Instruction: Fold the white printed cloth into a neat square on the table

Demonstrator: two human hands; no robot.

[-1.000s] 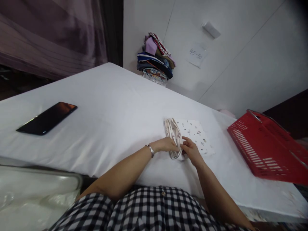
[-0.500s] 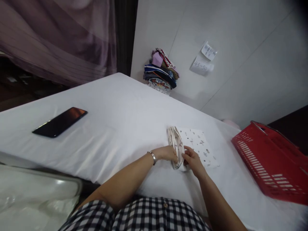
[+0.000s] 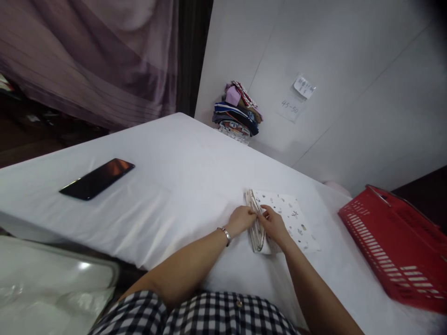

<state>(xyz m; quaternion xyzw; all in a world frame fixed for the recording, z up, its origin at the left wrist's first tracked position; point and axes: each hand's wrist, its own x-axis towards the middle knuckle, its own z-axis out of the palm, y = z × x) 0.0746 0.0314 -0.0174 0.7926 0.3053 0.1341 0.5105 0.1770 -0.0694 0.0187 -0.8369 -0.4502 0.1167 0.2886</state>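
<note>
Bedding: one white sheet (image 3: 181, 172) covers a broad flat surface that fills the middle of the head view, smooth apart from faint creases. Pale panelled wall (image 3: 349, 70) stands behind it at the far side. Purple-grey curtain (image 3: 87, 60) hangs at the far left, with a dark gap between curtain and wall.

Count of items on the sheet:
- One black phone (image 3: 97, 178), lying flat, screen up, well to the left of the hands.
- One stack of folded coloured cloths (image 3: 237, 114), at the far edge, against the wall.
- One red plastic basket (image 3: 398, 246), at the right edge, tilted, well apart from the hands.
- One white printed cloth (image 3: 289, 218), folded flat, near the front edge of the sheet, between the phone and the basket and nearer the basket. Its left edge shows a thick bunch of layered folds.

Two paper notes (image 3: 296, 95) are fixed to the wall, one overlapping the other.

Hands: left hand (image 3: 240, 218), one bracelet on the wrist, rests on the sheet with fingertips pressed together against the bunched edge of the cloth. Right hand (image 3: 274, 223) lies on the cloth, thumb and forefinger pinching the same bunched edge. The two hands nearly touch.

One clear plastic bag (image 3: 52, 284) sits at the lower left, below the sheet's edge. Checked black-and-white garment (image 3: 209, 316) shows at the bottom.
</note>
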